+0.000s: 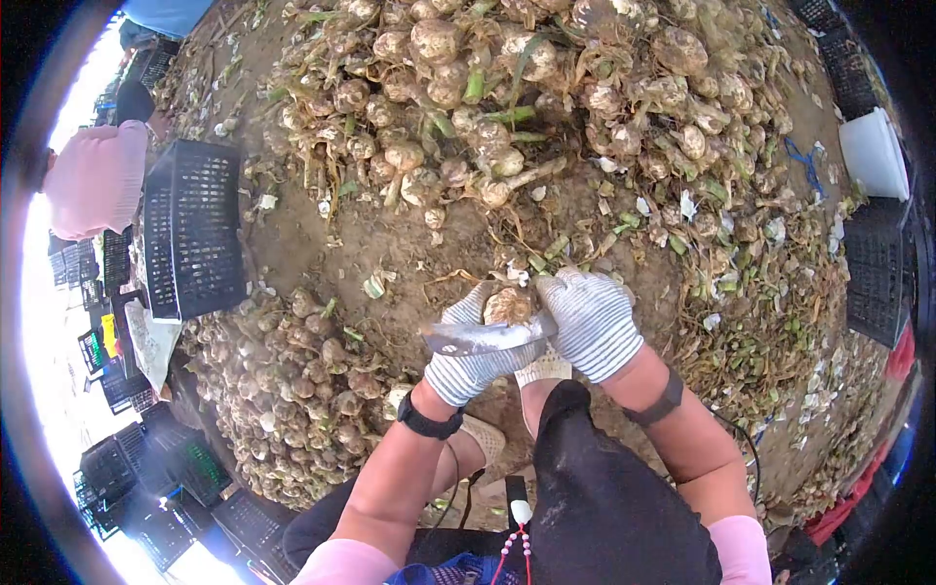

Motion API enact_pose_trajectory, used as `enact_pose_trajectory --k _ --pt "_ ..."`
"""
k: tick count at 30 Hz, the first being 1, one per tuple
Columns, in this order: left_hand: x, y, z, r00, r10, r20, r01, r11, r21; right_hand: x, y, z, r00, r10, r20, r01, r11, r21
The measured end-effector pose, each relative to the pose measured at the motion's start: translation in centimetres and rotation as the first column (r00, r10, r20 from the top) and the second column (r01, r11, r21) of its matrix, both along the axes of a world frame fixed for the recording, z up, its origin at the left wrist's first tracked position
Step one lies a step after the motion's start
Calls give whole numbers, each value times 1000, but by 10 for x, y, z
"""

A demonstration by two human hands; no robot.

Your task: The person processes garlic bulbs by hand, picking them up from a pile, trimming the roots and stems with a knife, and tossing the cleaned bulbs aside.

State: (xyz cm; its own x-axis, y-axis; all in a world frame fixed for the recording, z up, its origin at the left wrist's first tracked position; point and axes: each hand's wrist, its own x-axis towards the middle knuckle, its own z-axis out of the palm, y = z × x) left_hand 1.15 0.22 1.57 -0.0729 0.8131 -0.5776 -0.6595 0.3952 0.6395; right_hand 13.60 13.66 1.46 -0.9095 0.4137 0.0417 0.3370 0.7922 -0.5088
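Observation:
Both my hands wear striped gloves and meet in front of my knees. My left hand (475, 341) is wrapped round a garlic bulb (508, 307), whose root side shows. In my right hand (590, 322) is the handle end of a knife, its fingers closed. The broad blade of the knife (483, 338) lies across my left hand, just below the bulb. Beyond the hands rises a large heap of garlic bulbs with stems (439, 68). A pile of trimmed bulbs (292, 390) lies to the left.
A black crate (195, 231) stands at the left, with a person in a pink top (97, 180) behind it. More black crates (877, 263) and a white container (875, 156) line the right edge. Cut stems and peelings (751, 331) litter the ground at the right.

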Motion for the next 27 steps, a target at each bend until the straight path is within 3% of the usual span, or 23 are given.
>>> enact_pose_trajectory --k 1,2,3,4,6,7,8,10,12,13,14,16,17,18,20,21,22,23,24,25,26,27 --pt "1 1 8 867 -167 -470 167 985 -42 -3 7 0 1000 1 2 -1 1000 -1" --pt "-1 4 18 779 -214 -590 221 973 -61 -9 20 0 948 -12 318 40 996 -79" --pt "-1 5 29 672 -256 -695 273 958 -89 -12 34 -1 798 3 603 104 984 -142" --pt "12 5 42 638 -197 -745 271 962 -23 15 56 -56 803 -144 578 192 981 -21" --pt "9 6 49 505 -264 -822 248 956 -155 50 63 -47 800 -415 434 530 828 -185" --pt "4 3 48 527 -278 -803 225 957 -184 68 60 -43 837 -466 286 512 852 -108" --pt "-6 7 42 540 -267 -798 203 962 -185 81 55 -39 821 -509 260 563 798 -215" --pt "-4 11 40 552 -286 -783 293 946 -138 116 35 -97 757 -515 401 651 548 -526" --pt "4 16 40 -34 -289 -957 614 750 -248 102 21 -49 885 -237 400 450 656 -606" --pt "9 19 39 -225 -280 -933 688 633 -356 101 8 -58 925 -304 226 374 629 -682" --pt "10 21 38 -226 -277 -934 696 625 -354 90 10 -42 930 -242 277 366 695 -619" --pt "11 22 34 -441 -210 -873 721 496 -484 76 11 -44 951 -147 271 289 728 -621" --pt "12 22 32 -477 -176 -861 715 493 -496 61 15 -28 951 -128 281 267 799 -539" --pt "12 23 32 -478 -178 -860 716 489 -499 54 18 -21 951 -130 281 269 796 -542" --pt "11 25 38 -420 -23 -907 794 475 -380 44 24 -15 989 -66 133 132 804 -580" --pt "9 23 47 -415 5 -910 816 444 -370 43 34 -24 958 71 279 133 751 -646" --pt "2 16 51 -422 6 -907 814 443 -376 65 35 -91 932 176 316 -46 924 -380" --pt "-9 4 57 -486 -122 -865 781 383 -493 72 42 -75 791 39 611 155 953 -262" --pt "-24 -8 60 -546 -243 -801 738 313 -598 103 42 -91 882 26 470 140 939 -315" --pt "-44 -31 64 -548 -345 -762 618 447 -647 113 40 -76 863 -114 492 359 824 -439" --pt "-67 -57 68 -531 -443 -722 481 544 -687 132 31 -82 853 -336 400 511 697 -503" --pt "-90 -76 72 -517 -800 -303 193 237 -952 141 26 -84 842 -403 359 540 631 -557"
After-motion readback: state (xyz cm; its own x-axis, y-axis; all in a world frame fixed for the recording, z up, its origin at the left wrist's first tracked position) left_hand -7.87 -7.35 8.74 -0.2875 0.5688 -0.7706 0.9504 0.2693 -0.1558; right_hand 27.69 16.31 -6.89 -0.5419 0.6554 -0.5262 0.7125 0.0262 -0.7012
